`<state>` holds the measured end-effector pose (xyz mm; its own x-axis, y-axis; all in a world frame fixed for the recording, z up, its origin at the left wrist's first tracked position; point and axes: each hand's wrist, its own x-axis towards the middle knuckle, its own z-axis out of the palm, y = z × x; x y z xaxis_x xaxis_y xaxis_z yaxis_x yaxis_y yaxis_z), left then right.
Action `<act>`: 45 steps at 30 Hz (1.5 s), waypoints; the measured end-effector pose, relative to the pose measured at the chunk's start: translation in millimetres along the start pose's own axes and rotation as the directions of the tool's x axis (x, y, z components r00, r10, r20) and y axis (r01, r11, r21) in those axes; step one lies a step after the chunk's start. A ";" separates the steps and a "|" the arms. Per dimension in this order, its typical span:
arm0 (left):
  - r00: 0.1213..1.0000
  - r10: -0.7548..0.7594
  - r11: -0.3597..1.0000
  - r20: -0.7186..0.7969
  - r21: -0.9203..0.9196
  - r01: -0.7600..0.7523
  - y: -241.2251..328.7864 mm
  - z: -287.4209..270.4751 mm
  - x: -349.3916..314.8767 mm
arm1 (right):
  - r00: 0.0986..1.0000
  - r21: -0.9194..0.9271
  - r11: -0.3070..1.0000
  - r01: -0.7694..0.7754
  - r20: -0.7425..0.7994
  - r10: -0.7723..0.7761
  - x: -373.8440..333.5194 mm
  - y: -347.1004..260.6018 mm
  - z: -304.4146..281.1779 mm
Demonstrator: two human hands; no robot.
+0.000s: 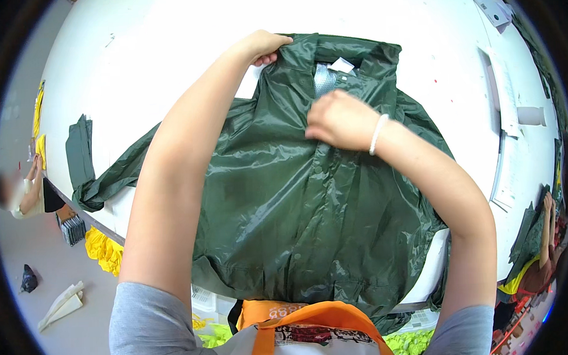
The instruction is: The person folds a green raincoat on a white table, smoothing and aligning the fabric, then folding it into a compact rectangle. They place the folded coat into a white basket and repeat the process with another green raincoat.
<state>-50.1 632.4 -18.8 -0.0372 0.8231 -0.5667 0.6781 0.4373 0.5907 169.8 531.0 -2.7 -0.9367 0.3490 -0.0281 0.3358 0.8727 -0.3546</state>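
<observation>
A dark green, shiny rain jacket (259,184) lies front up before me, its collar at the far end. One sleeve stretches out to the left; the other lies along the right side. My left hand (266,48) pinches the left corner of the collar. Over the upper front placket, just below the neck opening, is my right hand (343,120), its fingers curled and blurred by motion. Whether cloth is between those fingers is hidden. A white label (342,65) and a silvery mesh lining (324,79) show inside the neck.
The jacket lies on a white table (185,31). A folded dark green piece (80,147) rests at the left, papers (502,95) at the right. Yellow cloth (103,251) hangs below the left edge. Other people (28,193) work at both sides.
</observation>
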 end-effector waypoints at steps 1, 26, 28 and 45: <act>0.996 -0.011 0.996 -0.090 -0.085 0.003 8.8 3.0 3.5 | 0.993 -0.139 0.988 0.064 0.104 -0.050 -6.1 -6.3 0.8; 0.800 0.595 0.752 -0.071 0.401 -0.524 -90.6 191.1 -233.2 | 0.695 0.343 0.682 -0.646 -0.104 0.711 -37.4 -35.4 52.1; 0.797 0.599 0.743 -0.078 0.425 -0.517 -90.6 193.4 -231.8 | 0.722 0.371 0.691 -0.620 -0.077 0.688 -38.5 -32.8 51.0; 0.735 0.560 0.813 -0.383 0.081 -0.577 -81.4 169.0 -200.1 | 0.458 0.330 0.627 -0.705 -0.464 0.759 -12.2 -15.2 -1.3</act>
<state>26.2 370.9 -50.5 0.0715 0.9884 0.1342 0.6316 -0.1489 0.7609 176.2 513.9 4.3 -0.1282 0.9801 0.1515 0.8387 0.1886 -0.5109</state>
